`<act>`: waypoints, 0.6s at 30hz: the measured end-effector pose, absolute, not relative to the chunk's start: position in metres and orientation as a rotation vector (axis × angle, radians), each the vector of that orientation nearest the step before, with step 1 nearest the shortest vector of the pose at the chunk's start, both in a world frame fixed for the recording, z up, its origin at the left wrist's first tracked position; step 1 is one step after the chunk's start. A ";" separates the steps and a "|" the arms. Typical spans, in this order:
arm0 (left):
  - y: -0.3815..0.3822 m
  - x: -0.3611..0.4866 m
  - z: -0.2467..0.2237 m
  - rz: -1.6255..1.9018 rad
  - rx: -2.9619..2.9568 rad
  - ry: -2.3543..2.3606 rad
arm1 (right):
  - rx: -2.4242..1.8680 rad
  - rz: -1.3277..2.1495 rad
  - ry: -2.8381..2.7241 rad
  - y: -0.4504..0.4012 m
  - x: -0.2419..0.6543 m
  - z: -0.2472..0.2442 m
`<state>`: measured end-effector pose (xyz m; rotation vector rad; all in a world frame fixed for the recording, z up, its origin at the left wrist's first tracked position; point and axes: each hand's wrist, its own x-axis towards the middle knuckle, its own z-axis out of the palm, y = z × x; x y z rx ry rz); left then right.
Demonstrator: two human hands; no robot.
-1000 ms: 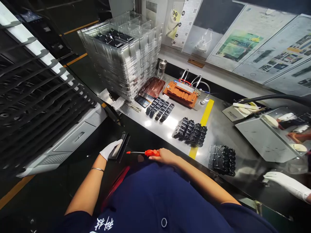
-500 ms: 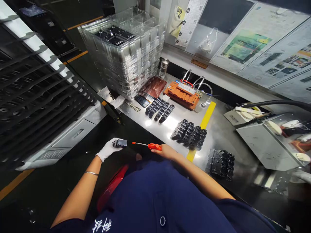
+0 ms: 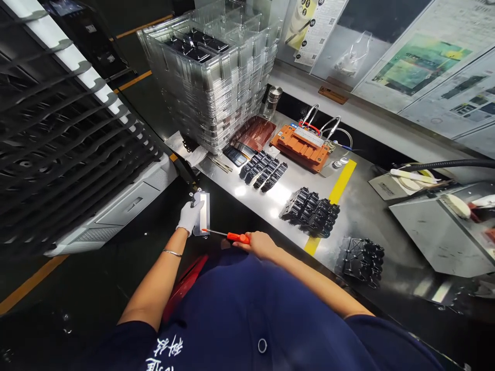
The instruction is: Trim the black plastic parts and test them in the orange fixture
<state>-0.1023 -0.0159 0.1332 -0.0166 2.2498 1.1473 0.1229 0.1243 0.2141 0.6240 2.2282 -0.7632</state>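
Observation:
My left hand (image 3: 189, 216), in a white glove, grips a dark rectangular part (image 3: 207, 214) with a pale strip on its face; the thumb lies over it. My bare right hand (image 3: 260, 244) is closed around the orange handle of a thin-shafted tool (image 3: 238, 237). The tool's red tip points left and meets the lower end of the part, though whether it touches cannot be made out. Both hands are in front of my body, off the near edge of the metal table (image 3: 266, 203).
Groups of black ribbed parts (image 3: 312, 212) lie along the table. An orange fixture (image 3: 300, 147) with hoses sits behind them. Clear plastic trays (image 3: 216, 98) are stacked high at the back left. A grey box (image 3: 441, 232) stands at the right, a slatted rack (image 3: 116, 206) at the left.
My left hand has moved right and turned the part, showing its long face with the pale strip. The tool's tip is now at the part. The view has shifted slightly.

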 end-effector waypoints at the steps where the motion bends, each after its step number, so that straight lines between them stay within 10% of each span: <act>1: -0.013 -0.102 0.136 1.138 0.001 2.251 | 0.624 -0.765 2.228 0.124 0.123 0.214; 18: -0.017 -0.081 0.136 0.939 0.483 2.032 | 0.968 -0.850 2.209 0.155 0.144 0.203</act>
